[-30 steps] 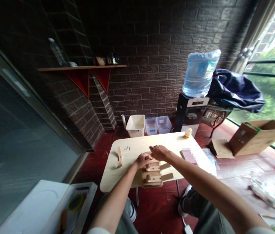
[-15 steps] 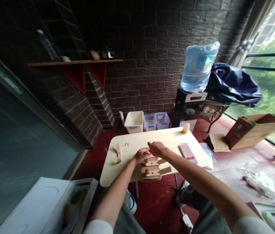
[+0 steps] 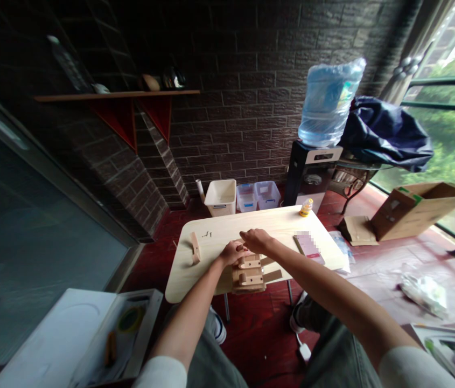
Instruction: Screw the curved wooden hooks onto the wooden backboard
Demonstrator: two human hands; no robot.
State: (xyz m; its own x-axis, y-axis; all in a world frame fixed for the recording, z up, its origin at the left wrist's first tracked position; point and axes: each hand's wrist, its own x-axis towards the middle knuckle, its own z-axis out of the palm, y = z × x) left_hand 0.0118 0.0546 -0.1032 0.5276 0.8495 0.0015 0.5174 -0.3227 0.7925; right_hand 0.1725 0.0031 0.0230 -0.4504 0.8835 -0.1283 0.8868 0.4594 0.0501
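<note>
On the pale table (image 3: pixel 219 229) lies a light wooden assembly (image 3: pixel 249 274), with shaped pieces that have dark holes or screws and two slats sticking out to the right. My left hand (image 3: pixel 232 253) is closed on its far end. Beside and slightly above it, my right hand (image 3: pixel 257 241) is closed in a fist-like grip over the same end. What sits inside the right fingers is too small to tell. A separate wooden piece (image 3: pixel 195 248) lies to the left, and several small dark parts (image 3: pixel 208 234) lie near the back edge.
A booklet (image 3: pixel 308 248) and a small yellow-capped bottle (image 3: pixel 306 207) are on the table's right side. Storage bins (image 3: pixel 221 198) and a water dispenser (image 3: pixel 312 172) stand behind. An opened white case (image 3: pixel 122 334) is at lower left, a cardboard box (image 3: pixel 413 213) at right.
The camera view has shifted slightly, so the table and the hands appear a little higher. Both hands stay at the far end of the wooden assembly.
</note>
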